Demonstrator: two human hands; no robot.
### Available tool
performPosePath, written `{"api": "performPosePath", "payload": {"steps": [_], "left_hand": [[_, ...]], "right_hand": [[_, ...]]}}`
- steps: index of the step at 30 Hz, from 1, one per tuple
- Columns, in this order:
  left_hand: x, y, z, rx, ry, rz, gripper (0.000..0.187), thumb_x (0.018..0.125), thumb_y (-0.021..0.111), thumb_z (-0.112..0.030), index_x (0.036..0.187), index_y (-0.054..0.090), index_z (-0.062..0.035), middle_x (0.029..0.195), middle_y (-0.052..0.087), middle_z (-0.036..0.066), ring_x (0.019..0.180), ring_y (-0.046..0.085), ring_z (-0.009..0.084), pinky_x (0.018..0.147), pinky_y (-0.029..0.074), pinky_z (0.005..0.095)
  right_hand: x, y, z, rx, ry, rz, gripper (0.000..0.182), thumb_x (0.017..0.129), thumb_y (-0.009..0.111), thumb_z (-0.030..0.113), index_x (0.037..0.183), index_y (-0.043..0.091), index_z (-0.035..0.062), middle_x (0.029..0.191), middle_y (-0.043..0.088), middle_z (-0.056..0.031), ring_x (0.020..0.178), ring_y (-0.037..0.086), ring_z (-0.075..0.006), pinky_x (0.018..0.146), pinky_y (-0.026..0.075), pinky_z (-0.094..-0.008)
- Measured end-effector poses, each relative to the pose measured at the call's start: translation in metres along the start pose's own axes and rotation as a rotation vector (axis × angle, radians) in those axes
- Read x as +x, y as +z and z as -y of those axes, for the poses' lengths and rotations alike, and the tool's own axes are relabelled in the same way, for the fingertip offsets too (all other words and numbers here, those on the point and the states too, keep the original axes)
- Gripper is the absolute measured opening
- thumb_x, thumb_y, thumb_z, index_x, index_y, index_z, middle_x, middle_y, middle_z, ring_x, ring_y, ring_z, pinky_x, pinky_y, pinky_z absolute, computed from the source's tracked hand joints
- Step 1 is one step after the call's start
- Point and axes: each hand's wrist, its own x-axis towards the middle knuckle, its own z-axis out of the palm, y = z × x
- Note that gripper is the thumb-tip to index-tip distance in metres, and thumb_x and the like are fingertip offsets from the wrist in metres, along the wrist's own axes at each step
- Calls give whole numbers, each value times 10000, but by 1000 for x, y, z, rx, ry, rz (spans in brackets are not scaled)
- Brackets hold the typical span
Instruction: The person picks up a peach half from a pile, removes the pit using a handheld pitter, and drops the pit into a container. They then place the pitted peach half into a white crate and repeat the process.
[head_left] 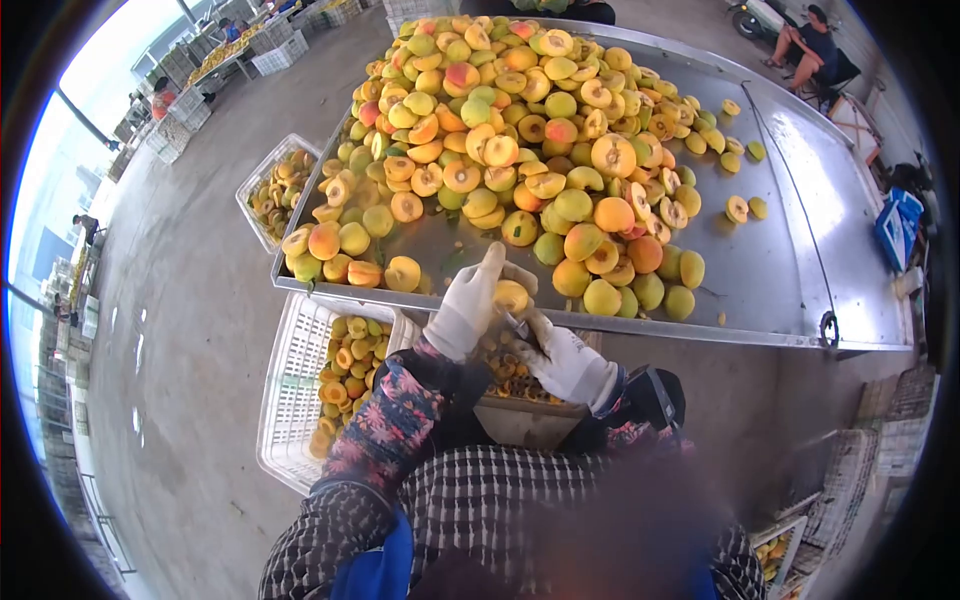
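Note:
My left hand (468,306), in a white glove, grips a yellow peach half (511,296) at the table's near edge. In my gloved right hand (574,368) is a small metal hand tool (518,327). Its tip is at the underside of the peach half; the handle is mostly hidden in my fingers. Beneath my hands, a container holds brown peach pits and scraps (522,384). A large heap of halved yellow peaches (500,130) lies just beyond on the metal table (770,270).
A white plastic crate (285,390) with peach halves stands below the table at left. Another crate (250,190) of cut fruit is beside the table's left edge. A seated person (812,50) is at far right. A thin cord (795,175) crosses the tabletop.

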Motion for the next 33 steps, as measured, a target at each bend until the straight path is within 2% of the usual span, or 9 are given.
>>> {"api": "performPosePath", "payload": {"steps": [5, 8, 10, 16, 17, 20, 21, 28, 33], "left_hand": [[11, -4, 16, -266, -12, 77, 659, 1019, 312, -523, 1039, 652, 41, 994, 683, 127, 862, 652, 186, 726, 524, 281], [17, 2, 30, -243, 180, -62, 611, 1024, 354, -470, 920, 675, 39, 832, 684, 97, 706, 641, 164, 687, 513, 272], [13, 3, 19, -196, 80, -9, 585, 996, 432, -482, 916, 675, 44, 825, 685, 110, 700, 644, 169, 664, 517, 272], [16, -15, 13, -103, -154, 231, 521, 931, 589, -467, 885, 669, 45, 822, 686, 136, 720, 666, 203, 662, 543, 300], [17, -18, 13, -111, -176, 270, 502, 927, 603, -452, 878, 666, 44, 827, 686, 139, 731, 673, 214, 674, 550, 311], [14, -18, 15, -255, -181, 304, 455, 925, 624, -407, 871, 656, 43, 844, 686, 149, 749, 683, 245, 691, 563, 338], [13, -16, 16, -320, -171, 303, 441, 926, 628, -393, 871, 653, 44, 850, 686, 153, 752, 684, 255, 693, 565, 346], [3, 0, 10, -576, -151, 186, 364, 955, 596, -312, 961, 624, 51, 869, 681, 148, 729, 672, 251, 668, 560, 342], [-8, -9, 2, -251, -57, 11, 319, 959, 592, -254, 923, 656, 56, 862, 681, 97, 740, 652, 172, 683, 528, 271]], "right_hand": [[5, -17, 13, -306, 204, 31, 342, 953, 547, 216, 1216, 480, 7, 956, 625, -251, 877, 629, -376, 754, 486, -401], [4, -6, -5, -163, 107, -62, 265, 951, 552, 209, 1120, 498, 12, 830, 618, -222, 756, 620, -373, 643, 467, -422], [3, 3, -22, 83, 16, -74, 262, 953, 545, 197, 1130, 492, 10, 764, 606, -215, 706, 611, -376, 602, 454, -421], [1, -3, 3, -126, 153, 108, 353, 971, 502, 198, 1243, 420, -11, 870, 628, -273, 816, 609, -467, 675, 475, -489], [0, 3, -1, -92, 59, 58, 359, 986, 503, 253, 1241, 440, 9, 764, 629, -187, 652, 622, -369, 575, 470, -409], [-4, 6, 10, 531, 472, 155, 354, 1001, 496, 333, 1212, 486, 49, 653, 546, -50, 491, 526, -191, 470, 409, -288], [-4, 4, 22, 668, 571, 146, 338, 1006, 481, 404, 1139, 531, 98, 623, 440, 39, 446, 393, -67, 419, 322, -207], [-6, -6, 29, 1165, 673, 241, 369, 1000, 460, 430, 982, 545, 72, 563, 420, 10, 399, 373, -98, 372, 289, -240], [-26, -15, 23, 1006, 667, 189, 303, 999, 494, 364, 1027, 541, 66, 600, 455, 2, 409, 388, -110, 381, 303, -244]]}}
